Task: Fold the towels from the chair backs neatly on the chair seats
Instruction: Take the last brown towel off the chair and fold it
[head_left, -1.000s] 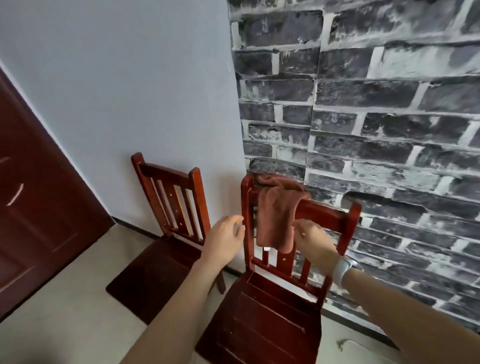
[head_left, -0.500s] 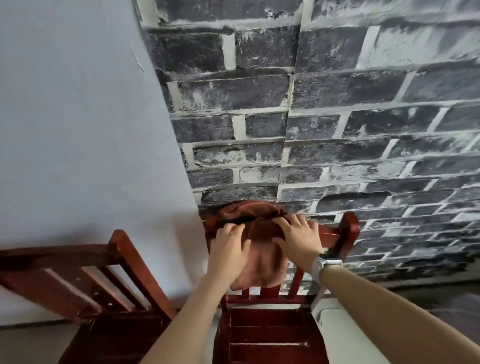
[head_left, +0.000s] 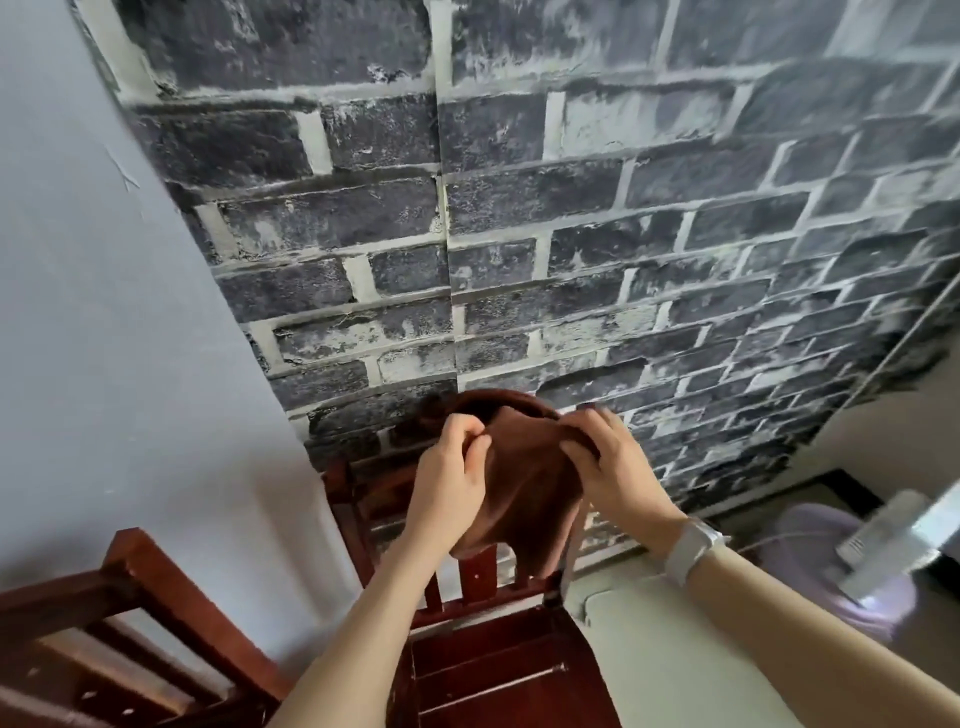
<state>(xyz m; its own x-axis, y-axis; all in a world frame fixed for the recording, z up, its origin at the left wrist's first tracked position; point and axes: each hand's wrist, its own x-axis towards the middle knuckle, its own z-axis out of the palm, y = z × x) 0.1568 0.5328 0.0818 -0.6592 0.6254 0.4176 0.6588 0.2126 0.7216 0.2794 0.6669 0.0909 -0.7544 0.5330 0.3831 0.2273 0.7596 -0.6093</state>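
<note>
Left hand (head_left: 449, 486) and right hand (head_left: 605, 475) both pinching the brown towel (head_left: 524, 483). Chair (head_left: 493, 649) top rail hidden behind it, apparently; motion-blurred.

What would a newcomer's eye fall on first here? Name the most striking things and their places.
First, the two hands at centre: the left hand and the right hand grip the top of a reddish-brown cloth towel, which hangs over the back of a dark red wooden chair. Behind them, a grey painted brick wall fills the upper picture. A second red wooden chair stands at lower left.
</note>
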